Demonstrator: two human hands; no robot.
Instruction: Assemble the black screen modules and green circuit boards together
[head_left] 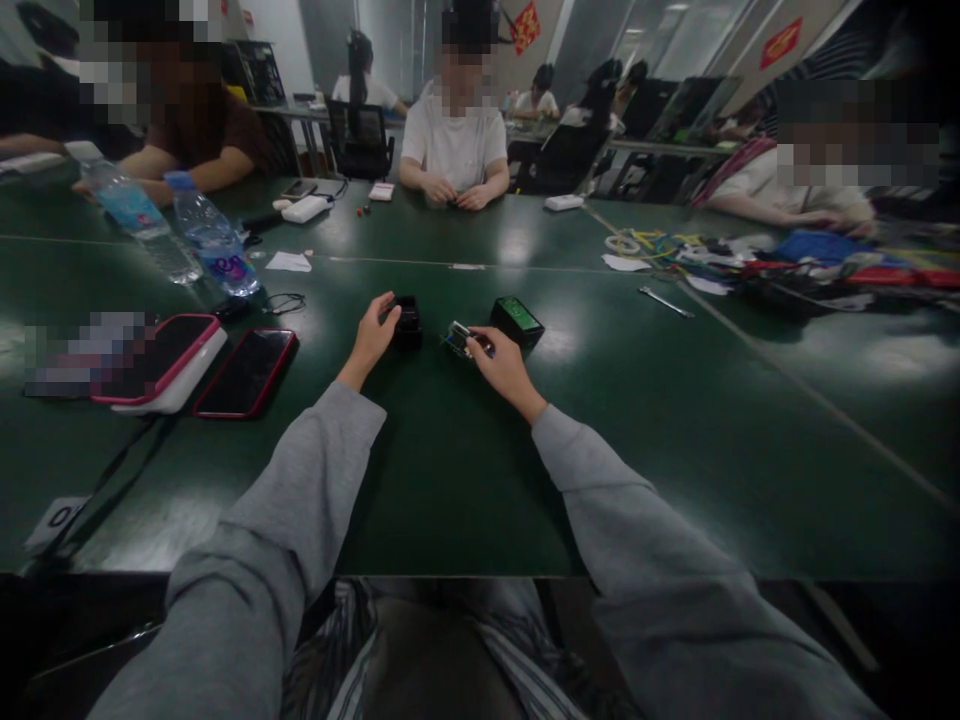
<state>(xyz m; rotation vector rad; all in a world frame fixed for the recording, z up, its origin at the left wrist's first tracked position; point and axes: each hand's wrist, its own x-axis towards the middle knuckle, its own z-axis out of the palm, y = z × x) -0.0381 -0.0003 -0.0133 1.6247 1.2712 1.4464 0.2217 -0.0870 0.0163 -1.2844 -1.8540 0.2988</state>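
My left hand grips a small black box-like part that rests on the dark green table. Just to its right, my right hand pinches a small flat piece with a blue and silver face, held low over the table. A black block with a green top stands right behind my right hand, apart from it. Both of my arms wear grey sleeves.
Two phones in red cases and a white power bank lie at left, two water bottles behind them. A metal tool and a heap of coloured cables lie at right. Several people sit across the table.
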